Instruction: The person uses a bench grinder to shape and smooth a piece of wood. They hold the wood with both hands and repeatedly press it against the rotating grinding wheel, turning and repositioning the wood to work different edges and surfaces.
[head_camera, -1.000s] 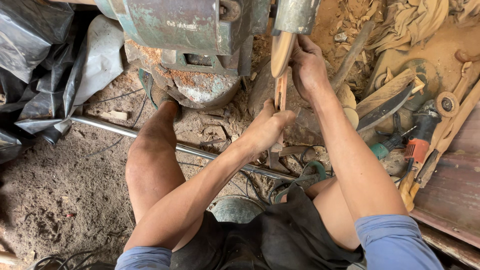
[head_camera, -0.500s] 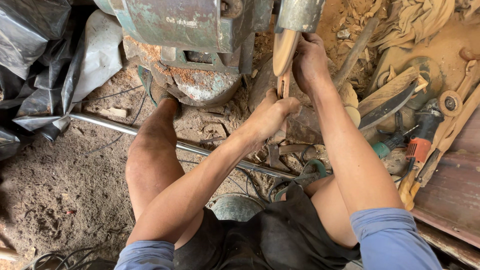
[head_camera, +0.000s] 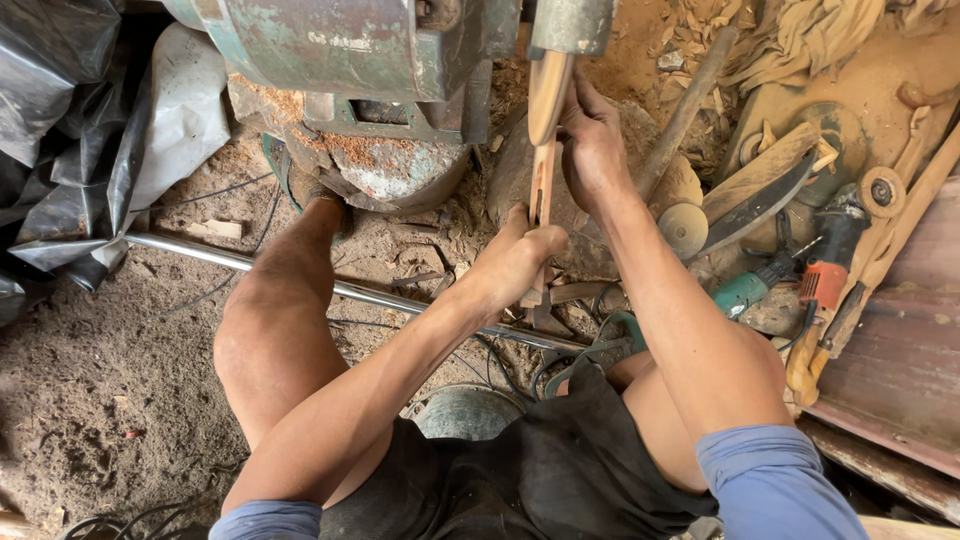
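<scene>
one head camera, looking steeply down over the seated person's own arms and legs.

the single view sits above the shoulders and faces down and forward: blue sleeves at the bottom edge, knees mid-frame, the dirt floor (head_camera: 90, 400) on the left, the green machine (head_camera: 340, 50) cut off by the top edge. it is near enough that the left hand (head_camera: 520, 255) and right hand (head_camera: 592, 140) fill the upper centre. tools (head_camera: 800, 270) lie along the right edge. no second view is there to share any part.
</scene>
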